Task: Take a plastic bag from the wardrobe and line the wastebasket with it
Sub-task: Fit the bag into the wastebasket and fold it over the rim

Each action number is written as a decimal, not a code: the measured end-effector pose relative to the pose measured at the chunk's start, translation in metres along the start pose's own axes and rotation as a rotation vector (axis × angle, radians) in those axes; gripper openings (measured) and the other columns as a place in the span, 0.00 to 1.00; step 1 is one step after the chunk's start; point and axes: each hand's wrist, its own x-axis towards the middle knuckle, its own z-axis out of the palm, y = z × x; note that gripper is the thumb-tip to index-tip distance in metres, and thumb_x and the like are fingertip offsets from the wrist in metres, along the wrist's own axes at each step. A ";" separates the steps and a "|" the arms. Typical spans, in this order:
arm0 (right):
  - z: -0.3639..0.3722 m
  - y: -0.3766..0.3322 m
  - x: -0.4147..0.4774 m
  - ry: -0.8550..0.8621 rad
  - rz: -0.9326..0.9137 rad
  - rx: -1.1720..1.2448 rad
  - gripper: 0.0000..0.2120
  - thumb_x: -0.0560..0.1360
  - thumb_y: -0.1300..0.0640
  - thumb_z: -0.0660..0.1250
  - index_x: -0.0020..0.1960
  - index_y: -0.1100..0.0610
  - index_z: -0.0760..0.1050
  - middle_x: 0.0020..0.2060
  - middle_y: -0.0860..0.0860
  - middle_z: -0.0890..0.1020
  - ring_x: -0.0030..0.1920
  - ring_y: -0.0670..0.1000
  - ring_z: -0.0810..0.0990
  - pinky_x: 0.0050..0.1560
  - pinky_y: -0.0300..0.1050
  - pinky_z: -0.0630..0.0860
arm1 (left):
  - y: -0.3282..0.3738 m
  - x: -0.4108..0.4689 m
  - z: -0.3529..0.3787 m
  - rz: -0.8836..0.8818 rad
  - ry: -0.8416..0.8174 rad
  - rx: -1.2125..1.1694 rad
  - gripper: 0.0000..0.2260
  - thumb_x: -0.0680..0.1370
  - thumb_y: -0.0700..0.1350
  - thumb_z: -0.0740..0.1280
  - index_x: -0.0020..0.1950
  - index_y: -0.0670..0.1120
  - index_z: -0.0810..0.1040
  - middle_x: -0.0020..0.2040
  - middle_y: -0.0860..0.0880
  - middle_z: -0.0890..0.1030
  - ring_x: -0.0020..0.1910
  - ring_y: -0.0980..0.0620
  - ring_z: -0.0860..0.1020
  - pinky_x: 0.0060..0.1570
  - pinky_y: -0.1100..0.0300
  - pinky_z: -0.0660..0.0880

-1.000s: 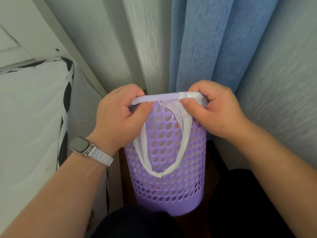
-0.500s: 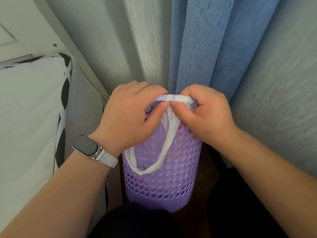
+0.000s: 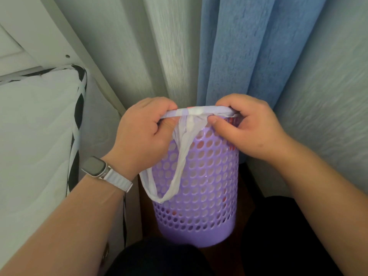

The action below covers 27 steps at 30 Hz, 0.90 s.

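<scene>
The left hand (image 3: 143,132) and right hand (image 3: 249,128) have slid apart along the wastebasket's (image 3: 205,186) near rim, each pinching the bag (image 3: 196,112). The lining looks nearly seated.

No legible txt, brand or nos.; watch (image 3: 95,167) face dark, red marks (image 3: 230,120) inside wastebasket (image 3: 209,186) poss. print, unreadable.

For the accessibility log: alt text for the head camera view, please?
The left hand and right hand pinch a white plastic bag folded over the near rim of a purple perforated wastebasket; one bag handle hangs down its outside. The wastebasket stands before a blue curtain, with a white mattress to its left.
</scene>
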 end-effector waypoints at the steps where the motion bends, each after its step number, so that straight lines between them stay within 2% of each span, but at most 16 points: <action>1: 0.001 -0.001 -0.001 0.022 0.024 0.018 0.10 0.73 0.48 0.67 0.41 0.55 0.77 0.33 0.48 0.78 0.35 0.46 0.75 0.37 0.45 0.72 | 0.001 -0.001 0.001 -0.014 0.002 -0.016 0.09 0.79 0.45 0.61 0.42 0.42 0.75 0.34 0.52 0.71 0.35 0.54 0.67 0.36 0.59 0.64; 3: 0.004 -0.003 -0.002 0.078 0.054 0.042 0.11 0.73 0.49 0.67 0.39 0.55 0.76 0.31 0.49 0.77 0.33 0.46 0.74 0.34 0.44 0.71 | 0.003 -0.002 0.001 -0.029 0.004 -0.054 0.10 0.79 0.44 0.61 0.41 0.41 0.75 0.34 0.51 0.72 0.34 0.53 0.68 0.36 0.58 0.65; 7: 0.010 -0.010 -0.005 0.148 0.013 0.016 0.11 0.73 0.50 0.66 0.37 0.57 0.74 0.30 0.48 0.75 0.32 0.49 0.73 0.35 0.46 0.70 | 0.010 0.002 -0.008 0.030 -0.008 -0.082 0.07 0.76 0.44 0.64 0.45 0.41 0.79 0.35 0.46 0.76 0.36 0.48 0.74 0.38 0.50 0.71; 10: 0.016 -0.013 -0.007 0.170 -0.023 -0.038 0.10 0.73 0.50 0.66 0.37 0.55 0.75 0.30 0.47 0.75 0.34 0.48 0.72 0.36 0.49 0.70 | 0.017 0.006 -0.008 0.134 -0.045 0.061 0.12 0.77 0.48 0.65 0.55 0.42 0.81 0.43 0.47 0.81 0.42 0.45 0.79 0.44 0.47 0.73; 12: 0.020 -0.015 -0.009 0.169 -0.025 -0.044 0.11 0.73 0.49 0.66 0.37 0.55 0.74 0.30 0.48 0.75 0.33 0.49 0.72 0.35 0.50 0.70 | 0.018 0.006 -0.003 0.171 -0.052 0.148 0.12 0.78 0.49 0.65 0.56 0.44 0.81 0.43 0.48 0.81 0.41 0.44 0.79 0.42 0.47 0.73; 16: 0.019 -0.016 -0.008 0.079 -0.003 0.012 0.09 0.73 0.51 0.69 0.40 0.57 0.78 0.32 0.49 0.77 0.34 0.48 0.74 0.35 0.48 0.71 | 0.014 0.003 0.001 0.182 -0.096 0.163 0.09 0.80 0.47 0.63 0.50 0.45 0.81 0.38 0.48 0.78 0.37 0.44 0.76 0.38 0.51 0.71; 18: 0.011 -0.014 -0.006 -0.008 -0.049 0.030 0.08 0.73 0.52 0.70 0.43 0.57 0.79 0.35 0.49 0.78 0.37 0.48 0.76 0.38 0.45 0.72 | 0.011 0.002 0.001 0.158 -0.098 0.152 0.09 0.79 0.46 0.62 0.47 0.44 0.80 0.38 0.47 0.78 0.37 0.43 0.76 0.37 0.49 0.71; 21: -0.002 -0.008 0.000 -0.017 -0.093 0.068 0.11 0.75 0.51 0.68 0.46 0.59 0.80 0.39 0.52 0.81 0.41 0.49 0.79 0.43 0.43 0.73 | 0.007 0.003 0.000 0.131 -0.086 0.144 0.10 0.79 0.45 0.60 0.46 0.43 0.79 0.39 0.46 0.79 0.38 0.42 0.76 0.38 0.48 0.72; 27: -0.004 0.002 0.002 -0.015 -0.050 0.054 0.11 0.75 0.50 0.66 0.47 0.58 0.81 0.38 0.50 0.80 0.40 0.50 0.78 0.42 0.47 0.74 | 0.003 0.002 -0.002 0.053 -0.005 0.036 0.06 0.78 0.39 0.62 0.42 0.42 0.77 0.37 0.52 0.74 0.37 0.53 0.71 0.39 0.61 0.66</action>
